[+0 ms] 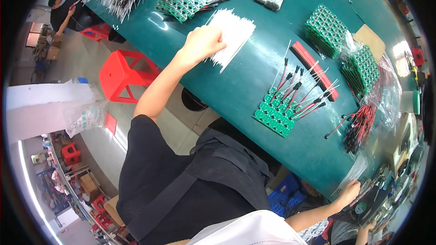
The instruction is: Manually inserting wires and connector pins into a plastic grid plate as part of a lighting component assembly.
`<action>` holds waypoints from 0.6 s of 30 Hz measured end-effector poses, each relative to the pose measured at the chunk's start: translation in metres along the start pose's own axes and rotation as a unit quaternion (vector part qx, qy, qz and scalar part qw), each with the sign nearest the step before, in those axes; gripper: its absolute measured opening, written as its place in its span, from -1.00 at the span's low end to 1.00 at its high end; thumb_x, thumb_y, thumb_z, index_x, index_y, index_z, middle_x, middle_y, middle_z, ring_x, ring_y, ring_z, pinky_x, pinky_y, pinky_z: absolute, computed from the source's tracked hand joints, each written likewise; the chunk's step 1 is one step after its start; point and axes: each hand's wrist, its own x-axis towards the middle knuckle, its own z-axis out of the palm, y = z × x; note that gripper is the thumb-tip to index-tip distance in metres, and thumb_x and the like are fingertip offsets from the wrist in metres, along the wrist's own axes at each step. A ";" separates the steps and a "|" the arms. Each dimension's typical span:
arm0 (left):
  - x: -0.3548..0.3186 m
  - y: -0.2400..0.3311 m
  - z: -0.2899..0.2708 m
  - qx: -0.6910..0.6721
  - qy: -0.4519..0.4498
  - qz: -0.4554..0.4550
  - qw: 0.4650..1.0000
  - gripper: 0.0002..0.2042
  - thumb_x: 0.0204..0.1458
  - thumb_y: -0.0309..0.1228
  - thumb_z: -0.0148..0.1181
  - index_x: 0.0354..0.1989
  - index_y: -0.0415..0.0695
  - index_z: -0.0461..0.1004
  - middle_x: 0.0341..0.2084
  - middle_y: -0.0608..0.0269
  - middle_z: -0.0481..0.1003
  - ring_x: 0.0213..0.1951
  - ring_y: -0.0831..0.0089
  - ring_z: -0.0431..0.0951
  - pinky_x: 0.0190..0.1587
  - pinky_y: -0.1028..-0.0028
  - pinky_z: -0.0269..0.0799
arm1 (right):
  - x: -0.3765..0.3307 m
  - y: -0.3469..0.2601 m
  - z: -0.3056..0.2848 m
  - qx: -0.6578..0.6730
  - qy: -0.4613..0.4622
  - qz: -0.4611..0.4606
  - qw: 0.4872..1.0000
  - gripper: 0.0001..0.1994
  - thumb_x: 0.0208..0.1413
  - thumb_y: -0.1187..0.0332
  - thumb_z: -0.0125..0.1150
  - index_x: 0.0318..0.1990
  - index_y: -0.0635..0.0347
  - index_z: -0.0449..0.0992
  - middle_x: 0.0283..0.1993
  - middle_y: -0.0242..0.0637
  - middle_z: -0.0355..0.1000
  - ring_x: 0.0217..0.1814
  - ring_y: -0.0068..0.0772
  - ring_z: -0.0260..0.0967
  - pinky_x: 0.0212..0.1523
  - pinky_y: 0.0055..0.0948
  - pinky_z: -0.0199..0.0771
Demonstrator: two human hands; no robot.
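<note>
In the head view, we see the near edge of the green table (254, 72) cut diagonally from upper left to lower right, close along our body. A red stool (117, 79) stands on the floor just beyond it. Our clearest room for moving is the bare surface between the pile of white strips (240, 31) and the green circuit-board panel (274, 117), and another stretch reaching up past the red bar (313, 70). The right side is tighter: two board stacks, an upper one (326, 29) and a lower one (364, 70), crowd in beside clear plastic (386, 79) and a heap of red and black wires (361, 127).

The white strips lie on the table toward its upper part, directly at our left grip (203, 43), which rests against their left side with fingers curled in. Our right grip (349, 193) is well apart from that pile, out by the lower right corner, its fingers bent just beside some thin pale strips (355, 170).

Our left knuckles cover part of the pile, so we cannot tell whether any strips are pinched there. We cannot tell what the right grip holds either; it is small and near the bent rim. The wired boards (184, 1) at the top are partly buried under loose leads, and dark vignetting swallows the outer corners.
</note>
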 end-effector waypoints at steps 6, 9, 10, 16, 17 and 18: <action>0.011 -0.011 -0.002 -0.029 -0.011 0.026 0.999 -0.80 -0.06 -0.28 0.29 -0.43 -0.18 0.61 -0.51 0.17 0.62 -0.43 0.37 0.67 -0.29 0.42 0.55 | -0.005 0.031 0.013 0.070 0.019 -0.005 0.997 -0.81 0.23 0.36 0.04 -0.18 0.35 0.45 -0.36 -0.03 0.45 -0.32 -0.07 0.43 -0.28 -0.19 0.41; 0.012 -0.018 -0.004 -0.141 -0.058 -0.011 0.988 -0.80 -0.05 -0.34 0.29 -0.41 -0.25 0.62 -0.53 0.20 0.62 -0.49 0.49 0.66 -0.34 0.52 0.56 | -0.011 0.016 -0.017 0.218 0.005 0.051 0.975 -0.79 0.21 0.40 0.04 -0.10 0.34 0.46 -0.45 -0.23 0.38 -0.43 -0.40 0.34 -0.39 -0.39 0.35; 0.012 -0.020 -0.004 -0.189 -0.070 -0.028 0.979 -0.81 -0.04 -0.36 0.30 -0.40 -0.28 0.62 -0.54 0.22 0.62 -0.51 0.55 0.65 -0.36 0.56 0.56 | -0.012 0.014 -0.027 0.317 -0.019 0.085 0.944 -0.78 0.21 0.41 0.04 -0.06 0.32 0.46 -0.49 -0.35 0.33 -0.46 -0.57 0.27 -0.44 -0.51 0.29; -0.009 -0.016 -0.008 -0.411 -0.038 -0.052 0.909 -0.79 0.11 -0.39 0.24 -0.29 -0.36 0.56 -0.42 0.16 0.62 -0.38 0.53 0.64 -0.28 0.56 0.57 | -0.044 -0.045 -0.077 0.594 0.010 0.138 0.792 -0.74 0.38 0.28 0.00 -0.02 0.31 0.47 -0.37 -0.34 0.45 -0.44 -0.66 0.31 -0.38 -0.67 0.33; -0.018 -0.005 -0.012 -0.443 -0.028 -0.051 0.895 -0.80 0.12 -0.41 0.23 -0.26 -0.35 0.55 -0.39 0.14 0.62 -0.35 0.50 0.65 -0.26 0.56 0.57 | -0.052 -0.059 -0.081 0.617 0.016 0.122 0.777 -0.74 0.37 0.29 0.02 -0.01 0.31 0.48 -0.32 -0.31 0.47 -0.39 -0.63 0.36 -0.35 -0.65 0.38; -0.027 0.007 -0.014 -0.475 -0.021 -0.049 0.879 -0.81 0.14 -0.42 0.23 -0.23 -0.34 0.53 -0.36 0.13 0.62 -0.32 0.47 0.65 -0.23 0.55 0.57 | -0.062 -0.079 -0.084 0.637 0.023 0.108 0.763 -0.74 0.36 0.30 0.04 0.00 0.31 0.49 -0.28 -0.29 0.49 -0.34 -0.59 0.41 -0.32 -0.62 0.44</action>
